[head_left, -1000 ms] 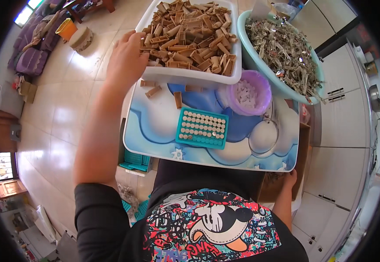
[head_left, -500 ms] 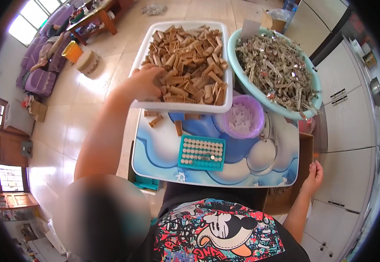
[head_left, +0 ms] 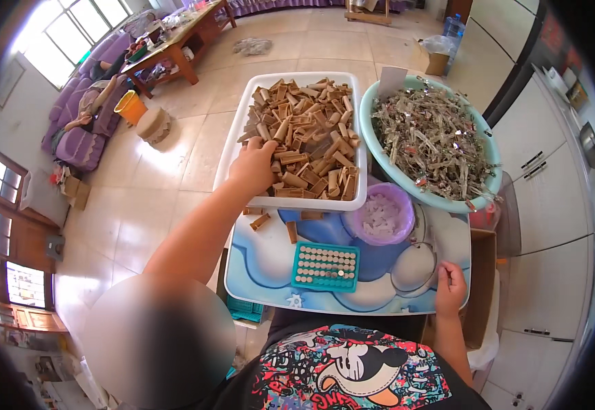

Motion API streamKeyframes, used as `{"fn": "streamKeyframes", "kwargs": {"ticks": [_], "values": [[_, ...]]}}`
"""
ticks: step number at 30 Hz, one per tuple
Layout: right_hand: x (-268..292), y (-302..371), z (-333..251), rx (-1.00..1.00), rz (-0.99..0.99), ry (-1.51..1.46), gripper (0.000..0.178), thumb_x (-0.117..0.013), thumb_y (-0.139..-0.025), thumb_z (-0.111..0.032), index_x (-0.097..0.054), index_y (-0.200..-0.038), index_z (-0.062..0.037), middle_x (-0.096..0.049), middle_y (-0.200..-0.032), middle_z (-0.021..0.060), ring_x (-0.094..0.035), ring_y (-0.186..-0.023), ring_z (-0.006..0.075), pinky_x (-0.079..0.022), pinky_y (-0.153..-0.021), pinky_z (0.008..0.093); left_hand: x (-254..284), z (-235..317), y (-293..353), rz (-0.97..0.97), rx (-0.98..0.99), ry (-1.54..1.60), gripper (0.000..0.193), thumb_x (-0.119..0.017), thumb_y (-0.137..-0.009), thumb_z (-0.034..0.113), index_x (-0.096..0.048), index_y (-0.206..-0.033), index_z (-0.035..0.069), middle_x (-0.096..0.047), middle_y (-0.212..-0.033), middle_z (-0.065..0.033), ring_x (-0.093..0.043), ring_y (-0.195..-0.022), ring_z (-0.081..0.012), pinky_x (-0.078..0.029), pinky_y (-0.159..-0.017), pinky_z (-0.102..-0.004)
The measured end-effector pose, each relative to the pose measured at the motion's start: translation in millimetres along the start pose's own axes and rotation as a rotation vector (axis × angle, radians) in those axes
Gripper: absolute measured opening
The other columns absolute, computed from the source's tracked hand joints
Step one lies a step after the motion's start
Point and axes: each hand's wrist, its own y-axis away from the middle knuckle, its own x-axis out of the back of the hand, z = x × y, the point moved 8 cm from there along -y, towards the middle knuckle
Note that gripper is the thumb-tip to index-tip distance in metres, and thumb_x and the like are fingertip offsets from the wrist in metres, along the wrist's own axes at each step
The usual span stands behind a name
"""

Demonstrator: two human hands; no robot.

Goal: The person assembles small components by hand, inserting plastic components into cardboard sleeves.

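Observation:
My left hand (head_left: 254,168) reaches into a white plastic tray (head_left: 225,158) heaped with brown, trough-shaped pieces (head_left: 311,130). Its fingers are bent but apart over the pieces at the near left; their tips are partly hidden. At the right edge of the small table, my right hand (head_left: 451,290) is closed, fingers curled toward the thumb. Whatever it may hold is too small to make out. Between my hands lies a teal rack (head_left: 325,284) holding rows of round, pale pieces, with bare slots along its near side.
A light-green basin (head_left: 494,161) piled with clear, metallic-looking parts stands at the far right. Before it sits a purple tub (head_left: 407,229) of white bits. Loose brown pieces (head_left: 292,231) lie on the blue patterned table (head_left: 260,256). A person rests on the purple sofa (head_left: 75,147).
My view has shifted, so the table sits lower in it. My right hand has come in from beyond the table's right side to its edge. My left hand remains at the brown pieces.

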Motion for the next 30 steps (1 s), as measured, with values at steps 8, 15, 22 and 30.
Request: {"fn": "streamKeyframes", "kwargs": {"ticks": [8, 15, 22, 30], "values": [[-15.2, -0.6, 2.8, -0.074, -0.051, -0.004, 0.012, -0.056, -0.088, -0.006, -0.060, -0.095, 0.0017, -0.060, -0.084, 0.0048, -0.056, -0.079, 0.0116, -0.045, -0.073, 0.0237, 0.5, -8.1, -7.1, 0.074, -0.030, 0.171, 0.045, -0.069, -0.070, 0.015, -0.056, -0.113, 0.016, -0.051, -0.120, -0.0047, -0.054, -0.106, -0.0272, -0.046, -0.084, -0.0392], [-15.5, 0.6, -5.8, 0.015, -0.032, 0.049, 0.011, -0.056, -0.087, -0.006, -0.060, -0.094, 0.0018, -0.060, -0.084, 0.0050, -0.054, -0.077, 0.0109, -0.044, -0.070, 0.0233, 3.7, -25.6, -23.6, 0.120, 0.038, 0.355, 0.038, -0.066, -0.067, 0.010, -0.061, -0.105, 0.011, -0.058, -0.109, -0.0127, -0.056, -0.101, -0.0300, -0.046, -0.083, -0.0391], [-13.9, 3.1, -2.2, 0.007, -0.013, 0.051, 0.011, -0.057, -0.086, -0.005, -0.060, -0.093, 0.0024, -0.060, -0.085, 0.0096, -0.057, -0.078, 0.0169, -0.045, -0.072, 0.0261, 23.7, -25.5, -19.5, 0.101, 0.118, 0.793, 0.042, -0.066, -0.070, 0.004, -0.061, -0.112, 0.008, -0.062, -0.081, -0.0080, -0.059, -0.065, -0.0166, -0.046, -0.056, -0.0294], [-19.6, -3.0, -3.9, -0.012, -0.036, 0.081, 0.011, -0.056, -0.087, -0.005, -0.060, -0.094, 0.0022, -0.061, -0.087, 0.0086, -0.056, -0.080, 0.0151, -0.044, -0.073, 0.0258, 53.4, -47.5, 26.5, 0.240, 0.053, 1.438, 0.044, -0.061, -0.077, 0.000, -0.049, -0.119, -0.002, -0.059, -0.098, -0.0105, -0.060, -0.078, -0.0171, -0.054, -0.064, -0.0308]]}}
